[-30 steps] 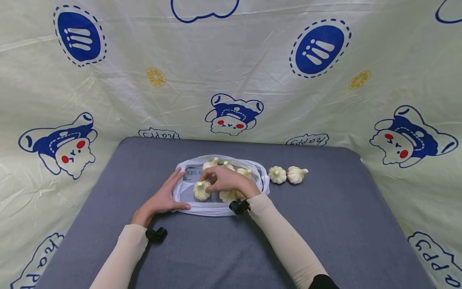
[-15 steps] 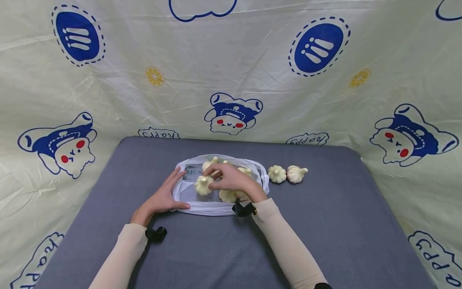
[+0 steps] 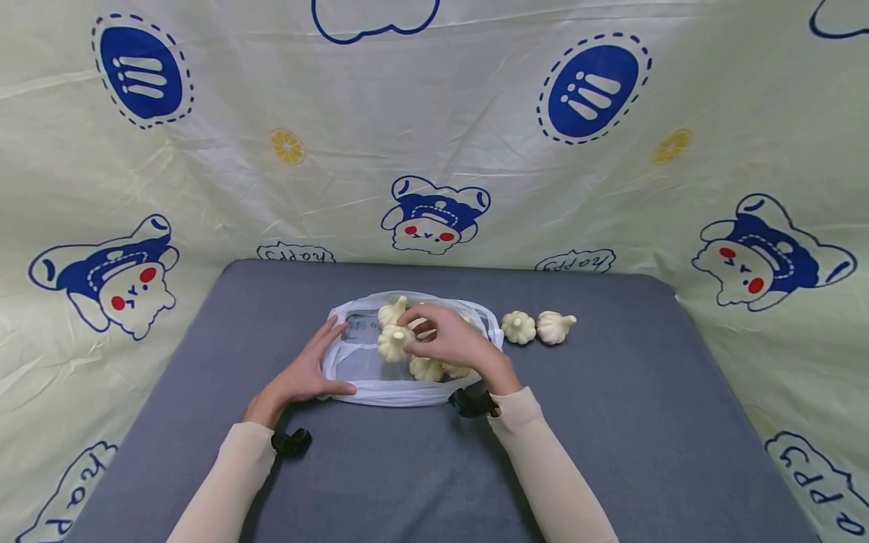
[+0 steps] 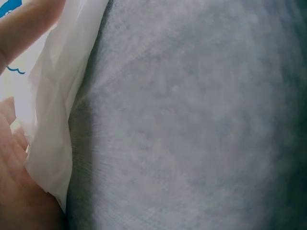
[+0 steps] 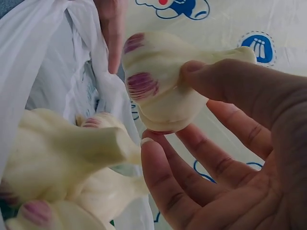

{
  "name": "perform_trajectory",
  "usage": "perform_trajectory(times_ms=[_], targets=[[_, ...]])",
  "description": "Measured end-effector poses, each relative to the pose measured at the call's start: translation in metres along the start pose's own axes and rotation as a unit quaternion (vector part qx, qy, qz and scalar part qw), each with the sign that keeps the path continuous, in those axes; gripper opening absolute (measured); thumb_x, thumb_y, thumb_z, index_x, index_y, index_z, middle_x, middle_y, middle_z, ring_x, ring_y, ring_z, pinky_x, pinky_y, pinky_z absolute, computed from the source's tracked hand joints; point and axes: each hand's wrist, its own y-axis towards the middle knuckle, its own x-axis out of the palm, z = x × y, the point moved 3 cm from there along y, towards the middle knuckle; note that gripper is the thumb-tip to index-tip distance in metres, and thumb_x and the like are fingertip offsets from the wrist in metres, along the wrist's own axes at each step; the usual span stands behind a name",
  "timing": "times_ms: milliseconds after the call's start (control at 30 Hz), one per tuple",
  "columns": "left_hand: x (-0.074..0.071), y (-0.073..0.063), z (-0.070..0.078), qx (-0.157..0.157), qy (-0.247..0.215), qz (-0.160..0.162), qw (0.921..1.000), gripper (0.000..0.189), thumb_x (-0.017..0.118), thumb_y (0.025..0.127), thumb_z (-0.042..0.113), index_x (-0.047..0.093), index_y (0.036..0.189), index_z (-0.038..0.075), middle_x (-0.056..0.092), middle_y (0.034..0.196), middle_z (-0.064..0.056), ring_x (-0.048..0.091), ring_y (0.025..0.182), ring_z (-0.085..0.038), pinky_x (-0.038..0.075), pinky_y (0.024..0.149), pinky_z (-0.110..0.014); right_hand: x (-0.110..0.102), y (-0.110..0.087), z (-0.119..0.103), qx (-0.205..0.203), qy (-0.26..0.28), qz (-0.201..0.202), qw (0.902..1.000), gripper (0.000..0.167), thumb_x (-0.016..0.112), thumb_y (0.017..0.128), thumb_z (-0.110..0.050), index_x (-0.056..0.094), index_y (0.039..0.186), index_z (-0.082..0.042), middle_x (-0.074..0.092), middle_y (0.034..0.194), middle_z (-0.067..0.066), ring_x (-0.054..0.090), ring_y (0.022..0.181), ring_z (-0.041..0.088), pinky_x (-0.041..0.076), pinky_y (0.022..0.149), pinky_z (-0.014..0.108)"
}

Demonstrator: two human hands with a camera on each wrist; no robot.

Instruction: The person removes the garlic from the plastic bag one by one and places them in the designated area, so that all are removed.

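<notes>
A white plastic bag (image 3: 390, 394) lies on the table with its mouth spread wide and several garlic bulbs (image 3: 426, 369) inside. My left hand (image 3: 303, 369) rests at the bag's left rim, thumb and fingers spread along it. In the left wrist view the thin white plastic (image 4: 57, 91) hangs beside that hand. Over the bag, my right hand (image 3: 451, 343) pinches a garlic bulb (image 3: 394, 345) between thumb and fingertips. The right wrist view shows this garlic bulb (image 5: 160, 88) with purple streaks, its stem pointing right, above the others in the bag.
Two more garlic bulbs sit side by side just right of the bag, one nearer (image 3: 519, 327) and one farther right (image 3: 556, 327). Grey cloth (image 3: 380, 467) covers the table. A printed pale curtain (image 3: 475, 98) hangs behind.
My right hand has lifted the pinched garlic bulb a little and shifted it to the right over the bag. The left hand has stayed at the left rim.
</notes>
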Motion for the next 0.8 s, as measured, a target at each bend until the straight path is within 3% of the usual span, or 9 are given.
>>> perform_trajectory(times_ms=[267, 800], targets=[[0.001, 0.0, -0.003, -0.009, 0.0, -0.003, 1.0, 0.118, 0.092, 0.073, 0.041, 0.024, 0.165, 0.012, 0.004, 0.175, -0.011, 0.004, 0.159, -0.042, 0.014, 0.121, -0.071, -0.009, -0.026, 0.002, 0.002, 0.011, 0.048, 0.9988, 0.035, 0.075, 0.093, -0.012, 0.066, 0.127, -0.011, 0.064, 0.135, 0.009, 0.068, 0.117, 0.028, 0.058, 0.095, 0.041], [-0.002, -0.001, 0.0, -0.004, -0.004, -0.009, 0.9999, 0.116, 0.091, 0.074, 0.04, 0.024, 0.164, 0.011, 0.004, 0.175, -0.012, 0.005, 0.159, -0.042, 0.015, 0.121, -0.071, -0.039, -0.078, 0.011, 0.028, 0.029, 0.13, 0.9907, 0.033, 0.077, 0.093, -0.016, 0.067, 0.125, -0.013, 0.063, 0.135, 0.012, 0.064, 0.125, 0.037, 0.057, 0.096, 0.05]])
